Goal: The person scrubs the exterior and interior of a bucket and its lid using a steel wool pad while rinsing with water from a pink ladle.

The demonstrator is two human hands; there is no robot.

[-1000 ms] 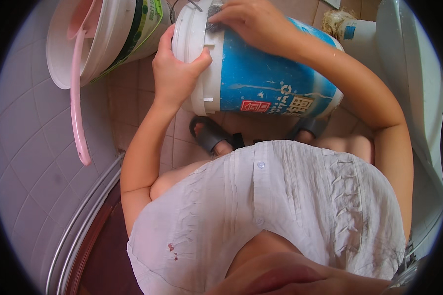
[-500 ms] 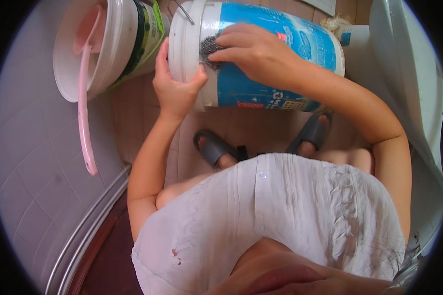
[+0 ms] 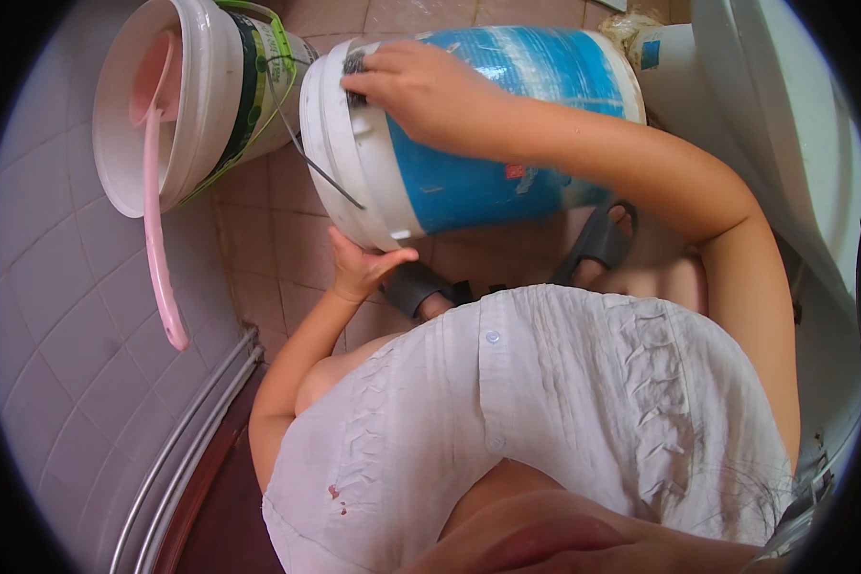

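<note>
A large white bucket (image 3: 407,191) with a torn blue label lies on its side, its mouth end toward the left. My right hand (image 3: 426,91) is closed on a dark steel wool scrubber (image 3: 355,81), pressed against the white collar near the bucket's rim. From the near side, my left hand (image 3: 362,268) cups the rim's lower edge, thumb spread to the right. Its other fingers are partly hidden by the bucket. The bucket's wire handle (image 3: 330,177) hangs across the rim.
At the left, a white bucket (image 3: 129,187) with a green handle holds a pink ladle (image 3: 158,239), whose long handle sticks out over the rim. Metal pipes (image 3: 187,445) run along the tiled wall. A white fixture (image 3: 784,143) stands at the right. My slippered feet (image 3: 598,244) are below the bucket.
The bucket has rolled, showing a more worn stretch of label, and its wire handle has swung toward me. My right hand and scrubber moved left to the collar; my left hand slid down along the rim.
</note>
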